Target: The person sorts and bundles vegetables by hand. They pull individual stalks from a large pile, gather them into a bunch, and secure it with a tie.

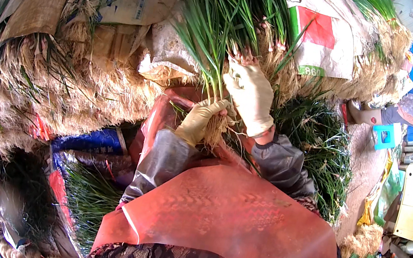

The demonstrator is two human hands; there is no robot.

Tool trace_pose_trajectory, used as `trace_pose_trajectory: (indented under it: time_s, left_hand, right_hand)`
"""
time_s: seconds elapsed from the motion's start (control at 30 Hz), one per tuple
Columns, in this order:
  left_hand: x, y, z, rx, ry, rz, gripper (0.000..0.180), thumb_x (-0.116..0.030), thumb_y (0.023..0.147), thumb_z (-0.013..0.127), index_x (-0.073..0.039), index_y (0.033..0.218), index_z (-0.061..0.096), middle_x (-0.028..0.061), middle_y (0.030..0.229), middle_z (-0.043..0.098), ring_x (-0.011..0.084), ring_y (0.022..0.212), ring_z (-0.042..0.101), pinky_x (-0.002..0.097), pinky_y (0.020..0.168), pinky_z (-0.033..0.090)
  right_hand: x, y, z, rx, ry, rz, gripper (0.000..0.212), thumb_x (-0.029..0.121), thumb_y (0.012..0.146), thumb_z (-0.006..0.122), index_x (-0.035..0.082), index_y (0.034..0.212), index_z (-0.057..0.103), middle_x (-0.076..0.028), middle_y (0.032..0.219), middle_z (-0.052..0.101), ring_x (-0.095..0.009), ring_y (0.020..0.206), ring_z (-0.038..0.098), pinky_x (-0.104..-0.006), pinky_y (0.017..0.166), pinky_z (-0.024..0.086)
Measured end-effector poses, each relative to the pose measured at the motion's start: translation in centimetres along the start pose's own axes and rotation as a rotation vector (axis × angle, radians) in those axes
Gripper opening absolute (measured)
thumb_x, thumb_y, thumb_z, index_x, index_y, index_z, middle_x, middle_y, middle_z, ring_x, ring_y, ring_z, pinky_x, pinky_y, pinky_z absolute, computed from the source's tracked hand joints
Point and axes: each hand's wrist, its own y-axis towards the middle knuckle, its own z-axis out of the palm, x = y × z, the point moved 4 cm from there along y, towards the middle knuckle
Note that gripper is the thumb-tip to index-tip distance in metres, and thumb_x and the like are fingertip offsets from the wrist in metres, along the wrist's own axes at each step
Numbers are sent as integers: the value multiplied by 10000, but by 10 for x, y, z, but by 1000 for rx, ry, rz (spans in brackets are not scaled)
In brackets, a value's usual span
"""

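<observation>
Green-onion bunch point(217, 85) leaning away from the apron point(227, 203)

Its long axis is running forward and leftward out of the left hand point(199, 119), whose grip is clamping the stems. The right hand point(252, 95) is sitting nearer the onion heap point(221, 8); whether its grip is closed, I can't tell.

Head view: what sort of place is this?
Probably a produce-sorting or packing area, perhaps in a shed or market. The signs are the long heap of leafy green plants with pale roots, the sacks spread over it, and the wearer's orange-red apron.
</observation>
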Motion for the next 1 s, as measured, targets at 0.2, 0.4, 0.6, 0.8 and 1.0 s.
trace_pose_trajectory:
  time_s: [0.2, 0.4, 0.6, 0.8, 1.0]
  left_hand:
    - [8, 7, -8, -226, 312, 199, 85, -104, 848, 639, -35, 803, 621, -5, 571, 552, 70, 439, 482, 211, 392, 350]
    - [-16, 5, -2, -171, 286, 118, 120, -151, 848, 645, -55, 775, 637, -3, 605, 571, 80, 504, 501, 228, 466, 388]
    - [-27, -42, 43, 109, 320, 31, 223, -217, 904, 554, -22, 826, 629, 51, 651, 595, 95, 514, 530, 200, 426, 365]
    - [-47, -70, 30, 170, 211, 97, 221, -237, 887, 598, -39, 793, 571, 126, 850, 643, 190, 691, 637, 315, 686, 540]
    - [-21, -14, 10, 229, 147, 9, 217, -242, 902, 576, -27, 887, 598, 119, 900, 650, 182, 702, 626, 278, 578, 507]
  right_hand:
    - [0, 7, 60, 399, -287, -155, 187, 291, 776, 623, 105, 775, 618, -80, 704, 610, -250, 670, 626, -384, 591, 490]
    - [-12, 0, 55, -21, 137, 147, 162, 236, 819, 600, 84, 765, 588, -97, 738, 609, -303, 680, 609, -394, 600, 482]
    - [-64, -18, 40, -393, 145, 159, 94, 157, 845, 567, 82, 811, 612, -86, 696, 599, -258, 618, 600, -359, 546, 459]
    - [-140, -108, 16, 1240, -10, 461, 285, 298, 869, 563, 45, 792, 668, -95, 672, 633, -173, 598, 621, -329, 513, 480]
    - [-174, -23, 41, 351, 723, 1130, 195, 182, 909, 560, -3, 882, 615, -64, 643, 606, -131, 455, 526, -236, 376, 414]
